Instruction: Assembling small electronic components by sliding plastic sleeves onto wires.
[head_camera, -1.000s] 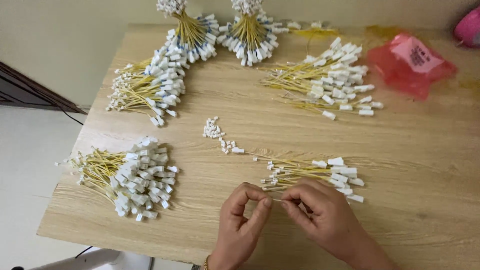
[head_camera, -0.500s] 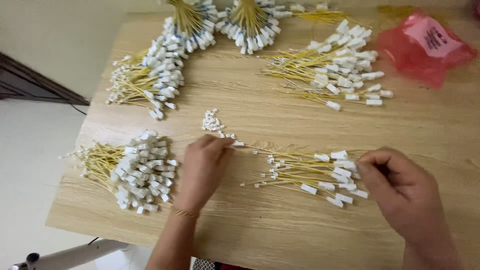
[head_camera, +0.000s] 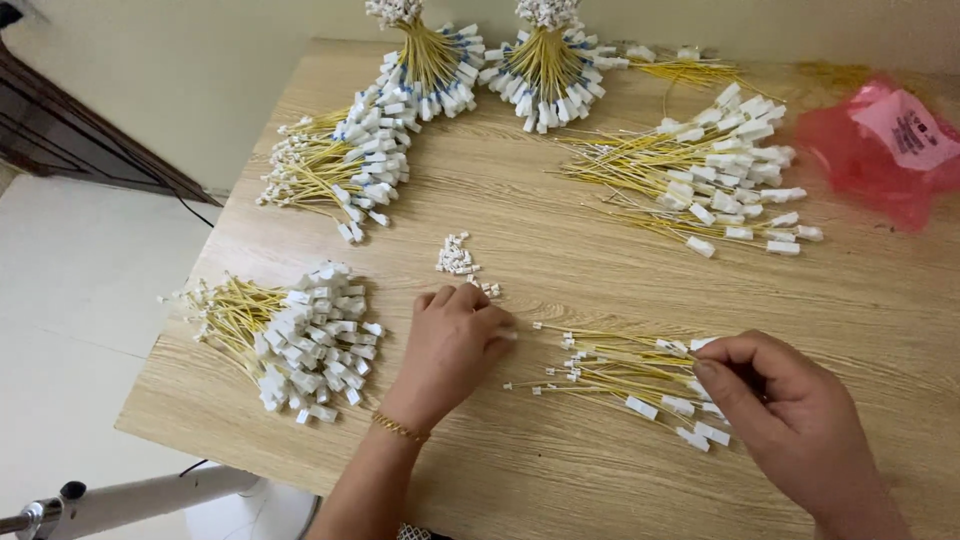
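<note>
Left hand fingers curled on the tabletop by loose white plugs; right hand pinches near wire pile. Several bundles look done, small pile left.

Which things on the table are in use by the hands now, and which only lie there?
In use:
- left hand at the small white connectors
- right hand on the near bundle of yellow wires

Only lying there:
- left wire pile
- far wire bundles
- red plastic bag
</note>
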